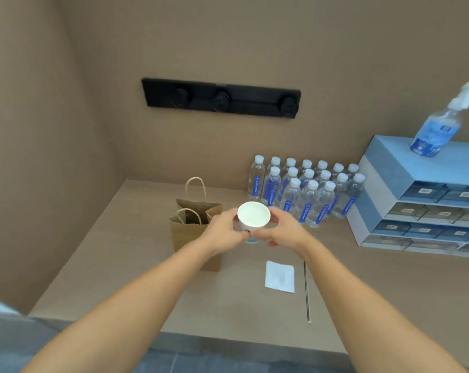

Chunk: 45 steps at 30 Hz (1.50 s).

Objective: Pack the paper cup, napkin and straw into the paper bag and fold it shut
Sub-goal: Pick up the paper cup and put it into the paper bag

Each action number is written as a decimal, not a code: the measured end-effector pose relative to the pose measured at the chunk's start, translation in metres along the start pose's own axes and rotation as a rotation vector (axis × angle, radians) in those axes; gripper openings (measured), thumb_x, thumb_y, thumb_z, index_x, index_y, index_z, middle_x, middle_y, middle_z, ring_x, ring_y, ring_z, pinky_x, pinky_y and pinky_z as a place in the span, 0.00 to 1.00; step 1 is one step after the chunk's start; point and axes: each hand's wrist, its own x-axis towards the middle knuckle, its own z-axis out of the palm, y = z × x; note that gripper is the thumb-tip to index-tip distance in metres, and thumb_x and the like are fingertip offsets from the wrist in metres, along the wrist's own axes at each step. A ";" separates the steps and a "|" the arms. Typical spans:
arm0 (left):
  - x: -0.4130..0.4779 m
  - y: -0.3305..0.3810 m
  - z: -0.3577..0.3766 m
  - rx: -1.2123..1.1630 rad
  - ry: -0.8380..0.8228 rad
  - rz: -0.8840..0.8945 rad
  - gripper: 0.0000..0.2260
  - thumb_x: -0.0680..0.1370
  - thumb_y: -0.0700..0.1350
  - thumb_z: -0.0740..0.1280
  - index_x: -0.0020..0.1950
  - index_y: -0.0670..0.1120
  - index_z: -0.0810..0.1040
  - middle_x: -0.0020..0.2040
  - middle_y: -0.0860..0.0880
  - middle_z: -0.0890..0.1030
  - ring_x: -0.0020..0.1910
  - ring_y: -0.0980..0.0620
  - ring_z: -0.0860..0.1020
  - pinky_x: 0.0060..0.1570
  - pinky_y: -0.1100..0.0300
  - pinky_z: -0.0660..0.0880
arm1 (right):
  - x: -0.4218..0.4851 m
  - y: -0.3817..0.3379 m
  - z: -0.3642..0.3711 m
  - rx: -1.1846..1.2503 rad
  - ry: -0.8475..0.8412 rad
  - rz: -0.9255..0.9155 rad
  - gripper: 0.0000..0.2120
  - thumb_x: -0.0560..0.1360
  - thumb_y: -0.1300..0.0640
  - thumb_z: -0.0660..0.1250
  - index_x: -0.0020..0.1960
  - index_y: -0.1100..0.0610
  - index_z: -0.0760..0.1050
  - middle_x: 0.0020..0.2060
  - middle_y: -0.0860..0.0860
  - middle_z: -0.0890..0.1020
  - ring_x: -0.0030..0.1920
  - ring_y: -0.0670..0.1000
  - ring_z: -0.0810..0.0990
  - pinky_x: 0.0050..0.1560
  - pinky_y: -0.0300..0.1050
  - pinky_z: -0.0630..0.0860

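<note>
You've got the paper cup (253,215) upright and empty, fingers of left hand (222,229) and right hand (283,228) wrapped round it, just right of the open paper bag (193,235), napkin (279,276) and straw (306,290) on the table (136,265)

This looks like a shop or café service counter: a beige countertop (152,267) set in a matching alcove, rows of stocked water bottles (306,195), a blue tiered rack (389,168) of what may be boxed goods, and a black socket strip (220,98).
</note>
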 end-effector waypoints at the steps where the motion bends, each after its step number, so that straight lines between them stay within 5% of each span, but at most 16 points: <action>1: -0.001 0.012 -0.014 0.002 0.026 0.012 0.25 0.70 0.45 0.74 0.67 0.48 0.75 0.58 0.47 0.83 0.51 0.46 0.83 0.56 0.53 0.78 | 0.000 -0.017 -0.005 -0.024 -0.001 -0.040 0.27 0.66 0.56 0.78 0.62 0.48 0.74 0.59 0.46 0.79 0.52 0.48 0.81 0.41 0.46 0.81; 4: -0.005 0.038 -0.056 0.010 0.073 0.045 0.23 0.70 0.47 0.74 0.64 0.49 0.76 0.56 0.49 0.83 0.50 0.47 0.83 0.55 0.49 0.80 | 0.005 -0.061 -0.012 -0.068 0.001 -0.140 0.26 0.65 0.53 0.78 0.61 0.49 0.74 0.57 0.49 0.80 0.51 0.53 0.83 0.43 0.49 0.82; 8: -0.010 0.052 -0.106 -0.019 0.089 0.065 0.24 0.68 0.48 0.75 0.64 0.50 0.77 0.55 0.50 0.83 0.48 0.49 0.84 0.51 0.49 0.83 | 0.014 -0.104 -0.006 -0.105 -0.029 -0.223 0.28 0.64 0.49 0.78 0.62 0.48 0.73 0.52 0.49 0.82 0.42 0.48 0.84 0.42 0.47 0.83; 15: -0.017 0.023 -0.145 0.015 0.140 0.051 0.25 0.68 0.49 0.76 0.65 0.52 0.77 0.55 0.52 0.83 0.52 0.51 0.82 0.54 0.48 0.82 | 0.037 -0.131 0.041 -0.184 -0.078 -0.289 0.33 0.62 0.46 0.77 0.64 0.42 0.67 0.57 0.44 0.77 0.53 0.51 0.80 0.38 0.41 0.80; 21: -0.010 -0.010 -0.153 0.036 0.136 0.040 0.25 0.68 0.52 0.75 0.65 0.53 0.77 0.57 0.55 0.83 0.56 0.54 0.80 0.58 0.50 0.79 | 0.062 -0.131 0.066 -0.293 -0.091 -0.289 0.34 0.61 0.46 0.77 0.62 0.41 0.66 0.55 0.40 0.74 0.57 0.48 0.75 0.46 0.44 0.84; 30: 0.003 -0.053 -0.158 0.017 0.015 0.054 0.21 0.68 0.52 0.74 0.61 0.55 0.79 0.53 0.58 0.84 0.51 0.57 0.82 0.55 0.56 0.78 | 0.071 -0.124 0.086 -0.356 -0.088 -0.186 0.31 0.58 0.43 0.77 0.57 0.45 0.68 0.53 0.42 0.77 0.52 0.45 0.79 0.38 0.41 0.81; 36: 0.006 -0.070 -0.151 0.079 -0.043 0.100 0.16 0.68 0.60 0.74 0.54 0.59 0.79 0.46 0.62 0.84 0.40 0.62 0.81 0.39 0.68 0.72 | 0.073 -0.109 0.106 -0.426 -0.023 -0.159 0.35 0.59 0.40 0.77 0.62 0.41 0.66 0.53 0.42 0.77 0.54 0.47 0.77 0.46 0.41 0.76; 40: 0.014 -0.082 -0.148 0.112 -0.094 0.114 0.18 0.71 0.59 0.72 0.59 0.57 0.78 0.53 0.61 0.83 0.40 0.63 0.80 0.40 0.69 0.71 | 0.078 -0.107 0.106 -0.473 -0.018 -0.112 0.30 0.58 0.41 0.75 0.57 0.42 0.67 0.49 0.45 0.79 0.45 0.47 0.80 0.42 0.44 0.79; 45: 0.019 -0.101 -0.152 0.435 -0.232 0.215 0.14 0.77 0.53 0.65 0.60 0.50 0.78 0.47 0.54 0.80 0.44 0.54 0.75 0.39 0.64 0.68 | 0.078 -0.110 0.101 -0.520 -0.042 -0.085 0.27 0.61 0.45 0.73 0.57 0.47 0.68 0.50 0.49 0.79 0.42 0.51 0.82 0.44 0.50 0.82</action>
